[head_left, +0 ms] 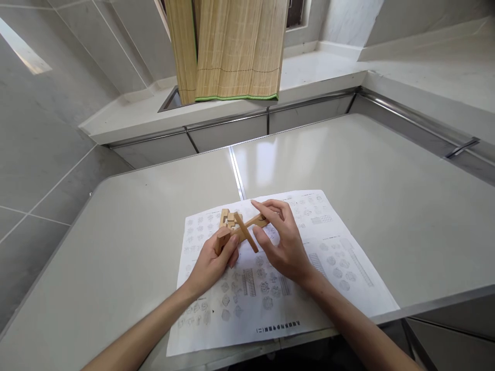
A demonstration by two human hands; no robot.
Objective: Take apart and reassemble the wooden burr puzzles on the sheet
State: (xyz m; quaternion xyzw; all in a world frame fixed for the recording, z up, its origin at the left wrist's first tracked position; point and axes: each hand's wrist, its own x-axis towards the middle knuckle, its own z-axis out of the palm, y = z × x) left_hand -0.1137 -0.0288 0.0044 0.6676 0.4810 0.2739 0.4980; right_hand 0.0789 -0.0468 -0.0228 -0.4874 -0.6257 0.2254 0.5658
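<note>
My left hand (216, 260) is closed around wooden puzzle pieces. A short block (223, 238) sticks up from its fingers, and a longer wooden stick (242, 234) runs from it toward the upper right. Across that stick lies a thin flat strip (246, 232), slanting down to the right. My right hand (284, 237) hovers over the stick's far end, thumb and index finger apart; whether its hidden fingers touch the wood I cannot tell. Just beyond the left hand, several notched wooden blocks (225, 216) rest on the printed sheet (247, 319), partly covered.
The sheet, covered in small puzzle diagrams, lies on a glossy pale table (135, 232) with a metal seam strip (236, 172). Behind the table runs a white ledge (309, 72) with a bamboo mat (240, 51) hanging over it. Grey tiled walls (46, 129) stand at the left.
</note>
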